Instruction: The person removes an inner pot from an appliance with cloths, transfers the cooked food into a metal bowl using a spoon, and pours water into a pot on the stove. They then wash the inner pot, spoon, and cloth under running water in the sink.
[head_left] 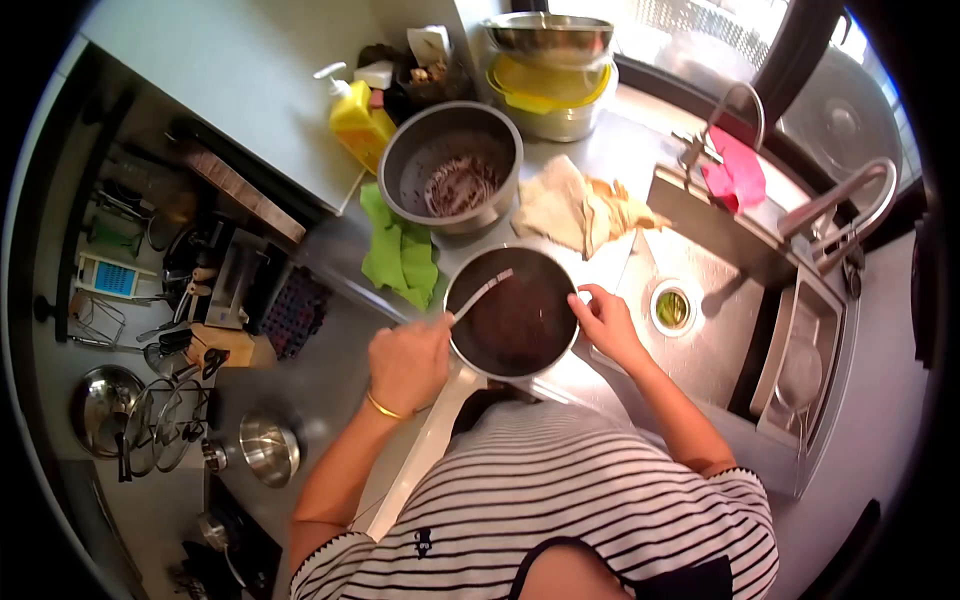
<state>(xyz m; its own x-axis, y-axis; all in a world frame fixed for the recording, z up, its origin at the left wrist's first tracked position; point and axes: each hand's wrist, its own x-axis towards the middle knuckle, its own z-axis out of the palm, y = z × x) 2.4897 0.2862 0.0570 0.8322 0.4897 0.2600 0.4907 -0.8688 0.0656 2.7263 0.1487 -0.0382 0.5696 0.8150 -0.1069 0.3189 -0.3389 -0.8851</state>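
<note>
A deep round pot (pixel 505 335) with a dark inside sits on the counter close to my body. My left hand (pixel 410 358) is closed around a slim pale curved utensil (pixel 486 294) that reaches over the left side of the pot into it. Whether it is a spoon or a fork I cannot make out. On the right, the fingers of my right hand (pixel 603 322) pinch the pot's rim. Just behind stands a larger grey pot (pixel 400 170) with a dark, shredded-looking mass (pixel 458 186) inside. A green cloth (pixel 397 250) lies left of both pots.
A beige cloth (pixel 570 205) lies by the sink (pixel 715 320), whose drain basket (pixel 672 308) holds green scraps. Taps (pixel 840 215) and a pink cloth (pixel 735 172) are beyond. A yellow pump bottle (pixel 358 122) and stacked bowls (pixel 550 75) stand at the back. Utensils crowd the left.
</note>
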